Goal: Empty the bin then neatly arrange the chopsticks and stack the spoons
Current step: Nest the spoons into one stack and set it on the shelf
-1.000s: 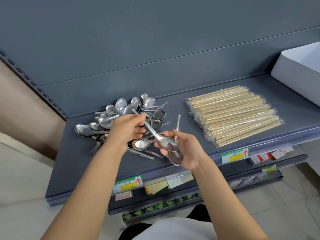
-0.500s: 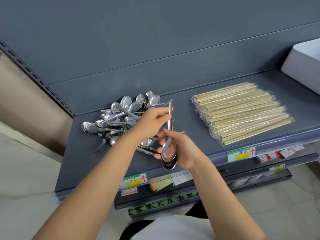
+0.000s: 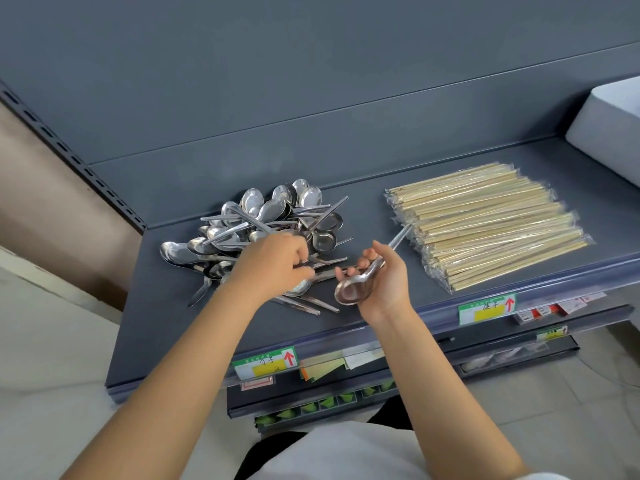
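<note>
A jumbled heap of steel spoons [image 3: 263, 223] lies on the left half of the grey shelf [image 3: 363, 209]. My right hand [image 3: 384, 275] cradles a small nested stack of spoons [image 3: 353, 289], bowls toward me, handles pointing at the chopsticks. My left hand [image 3: 277, 261] reaches into the near side of the heap, its fingers curled round a spoon handle [image 3: 325, 275] there. Wrapped wooden chopsticks [image 3: 485, 223] lie in a tidy flat pile on the right half. The white bin [image 3: 613, 126] stands at the far right, cut off by the frame edge.
The shelf's front rail carries price labels [image 3: 485, 308]. A lower shelf [image 3: 346, 396] with small goods sits beneath. A perforated upright [image 3: 69, 154] borders the shelf's left side, and pale floor lies to the left.
My left hand left the stack in my right hand and moved down into the heap. My right hand turned the stack so its handles point right.
</note>
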